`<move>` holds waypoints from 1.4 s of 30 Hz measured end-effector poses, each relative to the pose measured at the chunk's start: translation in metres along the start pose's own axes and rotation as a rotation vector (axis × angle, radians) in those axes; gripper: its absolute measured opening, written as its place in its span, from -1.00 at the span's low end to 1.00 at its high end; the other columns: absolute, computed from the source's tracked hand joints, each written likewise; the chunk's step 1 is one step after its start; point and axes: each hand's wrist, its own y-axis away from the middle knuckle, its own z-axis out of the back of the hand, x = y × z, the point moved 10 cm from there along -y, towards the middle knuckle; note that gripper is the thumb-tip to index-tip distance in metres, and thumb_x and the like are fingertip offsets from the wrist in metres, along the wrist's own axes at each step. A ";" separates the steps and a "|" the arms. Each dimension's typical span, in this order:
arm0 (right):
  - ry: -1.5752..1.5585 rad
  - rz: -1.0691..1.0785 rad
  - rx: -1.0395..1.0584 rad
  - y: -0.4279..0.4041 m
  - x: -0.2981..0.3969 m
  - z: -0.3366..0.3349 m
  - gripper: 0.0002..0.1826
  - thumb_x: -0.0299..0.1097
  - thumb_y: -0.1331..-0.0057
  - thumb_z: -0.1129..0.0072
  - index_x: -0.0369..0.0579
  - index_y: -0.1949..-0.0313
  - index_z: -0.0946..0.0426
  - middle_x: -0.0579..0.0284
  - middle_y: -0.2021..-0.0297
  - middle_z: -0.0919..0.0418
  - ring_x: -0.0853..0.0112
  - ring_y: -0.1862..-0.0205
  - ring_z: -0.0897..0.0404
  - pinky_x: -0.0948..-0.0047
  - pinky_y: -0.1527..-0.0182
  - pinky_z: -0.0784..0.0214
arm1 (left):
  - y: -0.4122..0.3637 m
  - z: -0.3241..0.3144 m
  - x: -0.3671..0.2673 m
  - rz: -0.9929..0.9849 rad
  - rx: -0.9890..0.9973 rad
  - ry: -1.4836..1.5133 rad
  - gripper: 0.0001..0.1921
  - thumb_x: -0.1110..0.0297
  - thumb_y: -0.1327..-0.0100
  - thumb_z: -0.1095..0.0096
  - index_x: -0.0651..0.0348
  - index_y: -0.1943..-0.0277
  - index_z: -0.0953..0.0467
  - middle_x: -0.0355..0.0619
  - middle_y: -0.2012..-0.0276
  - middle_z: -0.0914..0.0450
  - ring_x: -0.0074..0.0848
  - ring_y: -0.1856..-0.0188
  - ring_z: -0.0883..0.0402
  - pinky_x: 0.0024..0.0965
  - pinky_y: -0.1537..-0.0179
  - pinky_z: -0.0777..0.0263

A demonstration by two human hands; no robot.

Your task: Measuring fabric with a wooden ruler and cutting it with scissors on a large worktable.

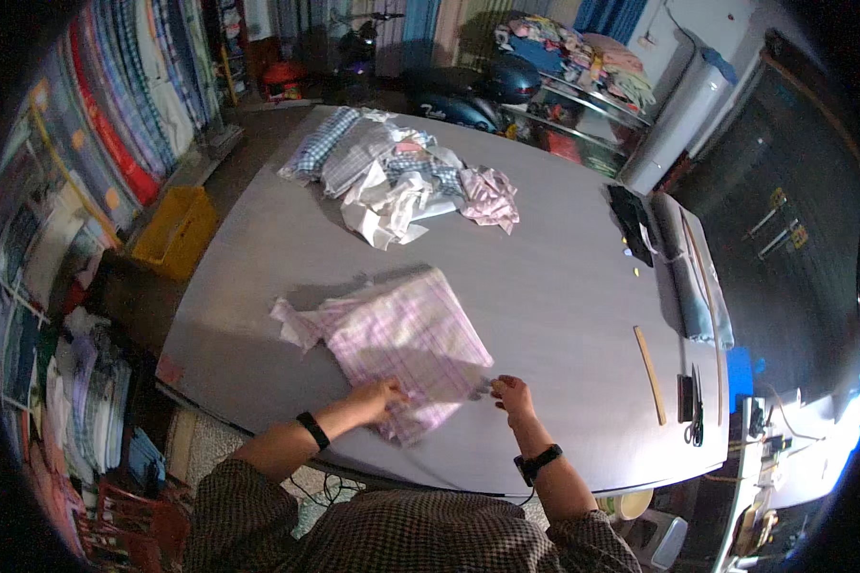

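A pink and cream plaid cloth (408,329) is spread in front of me on the large grey table (559,286), one crumpled end trailing to the left. My left hand (383,400) grips its near part. Just off the cloth's right corner is my right hand (512,394), fingers curled; blur hides whether it pinches an edge. Farther back lies a heap of checked and grey cloth (362,154) with crumpled white cloth (387,204) and a crumpled pink cloth (489,197) beside it.
On the right side of the table lie a wooden ruler (649,375), scissors (696,415), a dark cloth (629,223) and a rolled light cloth (691,279) with a long stick. A yellow crate (175,233) stands left of the table. Fabric rolls (115,107) line the left wall.
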 end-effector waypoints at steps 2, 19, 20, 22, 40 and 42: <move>0.095 0.093 -0.144 -0.027 -0.028 0.032 -0.53 -0.27 -0.21 -0.19 -0.31 -0.03 -0.38 0.07 0.18 -0.55 0.38 0.21 -0.53 0.47 0.25 -0.42 | 0.003 0.005 -0.066 -0.180 0.165 -0.051 -0.55 0.27 -0.12 -0.29 -0.15 -0.12 -0.48 -0.11 -0.04 -0.40 -0.36 0.01 -0.43 -0.33 0.09 -0.45; 0.337 0.574 -0.315 0.143 0.144 0.062 -0.79 -0.40 -0.11 -0.14 -0.23 0.29 -0.41 -0.04 0.51 -0.51 0.44 0.45 -0.48 0.38 0.39 -0.35 | -0.033 0.035 -0.190 -0.105 0.051 1.464 -0.23 0.07 -0.22 -0.24 0.23 -0.35 -0.05 0.03 -0.20 -0.26 -0.32 -0.13 -0.38 -0.31 -0.08 -0.37; 0.334 0.662 -0.145 0.155 0.152 0.040 -0.74 -0.41 -0.13 -0.17 -0.22 0.20 -0.43 -0.02 0.40 -0.55 0.43 0.33 -0.52 0.40 0.30 -0.39 | -0.036 0.047 -0.198 -0.100 0.066 1.459 -0.23 0.07 -0.22 -0.24 0.23 -0.35 -0.05 0.03 -0.20 -0.26 -0.32 -0.13 -0.38 -0.31 -0.08 -0.37; 0.233 0.782 0.227 0.194 0.176 -0.011 -0.62 -0.43 -0.16 -0.21 -0.21 0.02 -0.41 0.00 0.16 -0.56 0.39 0.10 -0.54 0.40 0.11 -0.42 | -0.040 0.089 -0.206 -0.170 0.012 1.558 -0.37 0.21 -0.22 -0.25 0.22 -0.28 -0.19 0.00 -0.15 -0.36 -0.39 -0.11 -0.42 -0.34 -0.09 -0.38; 0.736 0.561 -0.155 0.118 -0.004 0.062 -0.63 -0.41 -0.10 -0.19 -0.05 0.06 -0.44 0.03 -0.01 -0.44 0.06 0.02 -0.44 0.18 0.00 -0.34 | 0.103 0.103 0.067 0.426 -0.758 0.322 -0.42 0.46 -0.08 -0.29 0.28 -0.19 -0.29 0.10 -0.09 -0.41 -0.17 -0.12 -0.40 -0.24 -0.07 -0.33; 0.806 0.660 -0.178 0.123 -0.001 0.054 -0.54 -0.41 -0.09 -0.20 -0.06 -0.02 -0.38 0.01 -0.12 -0.36 0.04 -0.08 -0.36 0.14 -0.09 -0.26 | 0.059 0.101 -0.009 0.342 -0.698 0.211 -0.56 0.42 -0.06 -0.32 0.28 -0.03 -0.41 0.08 0.01 -0.47 -0.14 -0.07 -0.43 -0.23 -0.07 -0.32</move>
